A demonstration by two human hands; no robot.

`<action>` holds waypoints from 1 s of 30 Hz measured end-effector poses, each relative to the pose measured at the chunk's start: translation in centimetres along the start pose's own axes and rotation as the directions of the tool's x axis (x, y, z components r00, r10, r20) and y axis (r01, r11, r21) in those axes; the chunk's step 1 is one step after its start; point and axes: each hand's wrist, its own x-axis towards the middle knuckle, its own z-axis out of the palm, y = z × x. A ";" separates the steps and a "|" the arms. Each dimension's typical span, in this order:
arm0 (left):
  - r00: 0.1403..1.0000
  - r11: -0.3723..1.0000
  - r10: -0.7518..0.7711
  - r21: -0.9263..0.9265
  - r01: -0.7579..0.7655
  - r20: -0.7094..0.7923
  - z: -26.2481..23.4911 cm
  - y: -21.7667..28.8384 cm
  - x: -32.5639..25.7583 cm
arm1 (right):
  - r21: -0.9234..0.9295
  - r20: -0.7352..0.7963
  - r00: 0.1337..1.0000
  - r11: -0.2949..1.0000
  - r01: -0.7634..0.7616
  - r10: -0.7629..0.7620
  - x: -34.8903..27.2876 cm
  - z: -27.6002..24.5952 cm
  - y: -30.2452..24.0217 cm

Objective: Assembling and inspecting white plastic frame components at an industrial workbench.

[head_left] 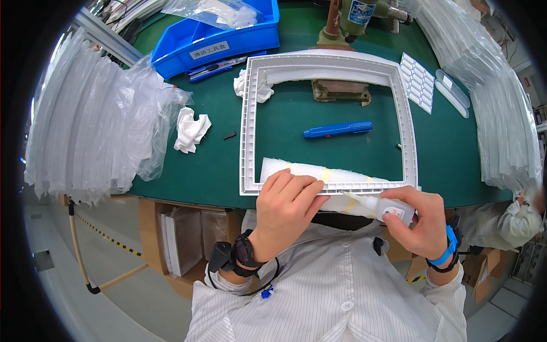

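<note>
A white rectangular plastic frame (249, 131) with a ribbed channel lies on the green table, its near bar at the table's front edge. My left hand (285, 208) is closed on that near bar, left of its middle, fingertips pressed together. Between the fingers of my right hand (424, 222) is a small, translucent squeeze bottle (400, 211), tilted. Its thin nozzle points left and reaches the near bar, close to my left fingertips. White foam sheet (276, 167) with yellowish patches shows under this bar. Inside the frame lies a blue marker pen (338, 130).
Left of the frame are a crumpled white cloth (191, 130) and a small black piece (229, 135). A blue bin (236, 43) and a green metal press (336, 34) stand behind. Plastic-wrapped stacks (85, 119) flank the table; a label sheet (417, 82) lies right.
</note>
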 end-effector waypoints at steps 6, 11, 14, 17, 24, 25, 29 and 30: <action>1.000 1.000 0.001 0.001 -0.001 0.001 0.1 -0.1 0.2 | 0.034 -0.012 1.000 0.999 0.006 -0.006 -0.2 -0.1 0.7; 1.000 0.999 0.012 0.044 -0.012 -0.014 -0.4 -0.2 0.2 | 0.112 -0.008 0.997 0.991 -0.069 0.070 -0.4 0.3 1.4; 1.000 1.000 0.018 0.013 -0.018 0.007 -0.8 -0.1 0.3 | 0.120 -0.023 0.999 0.992 -0.042 0.045 -0.5 0.6 1.3; 0.998 0.995 -0.012 -0.100 0.005 -0.067 -1.9 -0.1 0.7 | 0.130 0.014 0.999 0.991 -0.044 0.042 -1.0 0.3 2.4; 0.884 0.905 -0.410 0.024 0.426 -0.226 -8.9 -10.2 0.9 | 0.598 0.036 0.971 0.774 -0.211 0.236 -3.6 -1.7 5.0; 0.883 0.905 -0.405 0.031 0.424 -0.236 -9.4 -11.3 0.9 | 0.600 0.035 0.974 0.774 -0.200 0.224 -3.9 -2.2 5.5; 0.939 0.930 -0.345 0.137 0.340 0.013 -8.2 -13.8 1.6 | 0.550 -0.204 0.947 0.829 -0.099 0.249 -5.0 -5.1 8.2; 0.956 0.942 -0.290 0.194 0.275 0.049 -7.8 -14.3 1.6 | 0.551 -0.243 0.935 0.830 -0.086 0.259 -5.0 -5.6 8.6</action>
